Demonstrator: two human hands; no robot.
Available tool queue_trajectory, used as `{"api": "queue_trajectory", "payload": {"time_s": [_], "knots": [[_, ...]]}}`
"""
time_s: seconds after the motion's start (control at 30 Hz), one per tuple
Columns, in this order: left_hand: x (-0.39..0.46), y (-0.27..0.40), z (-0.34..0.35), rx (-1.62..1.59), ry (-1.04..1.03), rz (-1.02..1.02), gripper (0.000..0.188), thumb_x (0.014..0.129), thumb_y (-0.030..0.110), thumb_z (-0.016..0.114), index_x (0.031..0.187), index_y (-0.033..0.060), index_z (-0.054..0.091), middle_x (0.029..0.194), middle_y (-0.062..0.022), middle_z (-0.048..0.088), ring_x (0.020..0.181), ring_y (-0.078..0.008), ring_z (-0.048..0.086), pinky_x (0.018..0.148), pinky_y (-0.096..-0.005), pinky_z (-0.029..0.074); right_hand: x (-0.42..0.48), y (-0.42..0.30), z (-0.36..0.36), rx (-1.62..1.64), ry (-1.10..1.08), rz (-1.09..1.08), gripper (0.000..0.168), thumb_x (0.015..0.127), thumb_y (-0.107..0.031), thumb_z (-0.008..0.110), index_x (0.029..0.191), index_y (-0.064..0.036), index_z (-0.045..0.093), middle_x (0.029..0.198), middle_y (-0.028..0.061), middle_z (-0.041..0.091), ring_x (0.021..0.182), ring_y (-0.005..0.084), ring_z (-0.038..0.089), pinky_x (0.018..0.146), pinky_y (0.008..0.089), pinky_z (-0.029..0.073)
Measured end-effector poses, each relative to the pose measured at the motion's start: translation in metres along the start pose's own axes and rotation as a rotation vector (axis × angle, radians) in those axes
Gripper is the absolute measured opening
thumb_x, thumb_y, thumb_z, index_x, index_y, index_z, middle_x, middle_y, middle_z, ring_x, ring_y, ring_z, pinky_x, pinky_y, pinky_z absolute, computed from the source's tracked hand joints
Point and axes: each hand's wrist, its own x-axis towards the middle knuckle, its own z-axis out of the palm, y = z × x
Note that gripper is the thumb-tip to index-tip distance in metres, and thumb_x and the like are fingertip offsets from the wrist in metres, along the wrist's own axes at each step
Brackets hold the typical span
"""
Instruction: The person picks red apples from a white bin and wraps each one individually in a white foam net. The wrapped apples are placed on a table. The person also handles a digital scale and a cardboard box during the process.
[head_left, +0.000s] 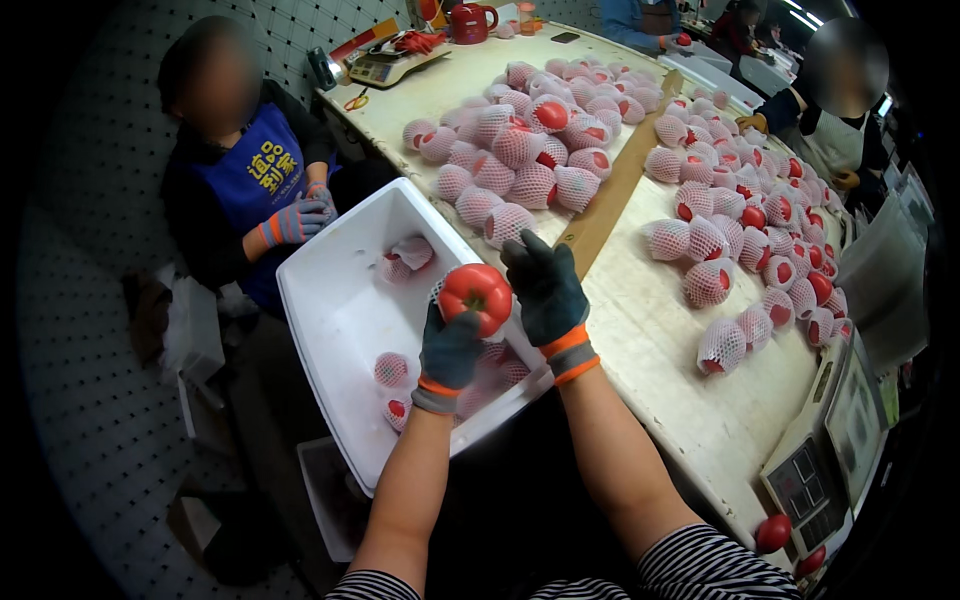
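A red tomato (474, 298) with its green stem end turned upward sits in my left hand (450, 349), which wears a dark-palmed work glove. A bit of white foam netting shows at the tomato's left edge. My right hand (551, 289), gloved alike, is just right of the tomato, fingers extended and apart, holding nothing I can see. Both hands are above a white foam box (337, 300). Inside it lie several tomatoes in foam net sleeves (391, 370); some are hidden under my left hand and wrist.
Netted tomatoes (517, 142) are heaped on the table (645, 300), with a wooden board (622, 176) between them and another netted heap (750, 202). A digital scale (806, 480) stands at right near loose tomatoes (773, 533). A gloved person (255, 172) sits left; another (840, 135) works across the table.
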Motion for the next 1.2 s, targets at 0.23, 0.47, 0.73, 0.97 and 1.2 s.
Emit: {"api": "queue_trajectory", "payload": {"time_s": [0.23,0.47,0.73,0.97,1.2], "knots": [[-0.014,0.010,0.004,-0.348,-0.178,-0.074,0.080,0.070,0.038,0.074,0.133,0.0057,0.035,0.127,-0.0104,0.047,0.117,-0.0293,0.046,0.100,-0.0461,0.038,-0.012,-0.006,-0.002,-1.011,-0.612,-0.220,0.045,0.073,-0.005,0.067,0.116,-0.002,0.053,0.109,0.0143,0.059,0.099,0.0273,0.058,0.089,0.0311,0.045],[-0.014,0.004,-0.006,-0.142,-0.205,-0.108,0.086,0.070,0.039,0.075,0.136,0.0048,0.031,0.129,-0.0124,0.045,0.116,-0.0282,0.047,0.100,-0.0441,0.038,-0.007,-0.015,-0.002,-0.963,-0.668,-0.378,0.052,0.070,-0.017,0.072,0.118,-0.004,0.053,0.109,0.0120,0.059,0.096,0.0287,0.059,0.088,0.0346,0.047],[-0.016,0.014,-0.009,-0.109,-0.300,-0.193,0.078,0.061,0.045,0.078,0.117,-0.0017,0.050,0.115,-0.0121,0.056,0.106,-0.0222,0.054,0.094,-0.0339,0.042,-0.010,-0.027,-0.006,-0.865,-0.867,-0.252,0.049,0.073,-0.010,0.067,0.119,-0.004,0.053,0.111,0.0138,0.058,0.102,0.0289,0.056,0.092,0.0348,0.044],[-0.007,0.015,-0.019,0.027,-0.284,-0.243,0.063,0.065,0.025,0.074,0.116,-0.0021,0.049,0.107,-0.0103,0.058,0.097,-0.0218,0.057,0.085,-0.0337,0.047,-0.006,-0.026,0.003,-0.408,-0.080,0.237,0.032,0.088,-0.015,0.053,0.116,0.002,0.054,0.092,0.0023,0.059,0.084,0.0081,0.054,0.074,0.0225,0.046],[0.001,-0.011,-0.027,0.569,0.095,-0.100,0.056,0.073,0.018,0.070,0.120,0.0007,0.046,0.109,-0.0088,0.056,0.097,-0.0169,0.055,0.082,-0.0297,0.049,-0.016,-0.017,0.022,-0.579,-0.171,-0.110,0.032,0.085,-0.008,0.056,0.116,-0.001,0.055,0.097,0.0061,0.063,0.085,0.0112,0.058,0.077,0.0245,0.047]]}}
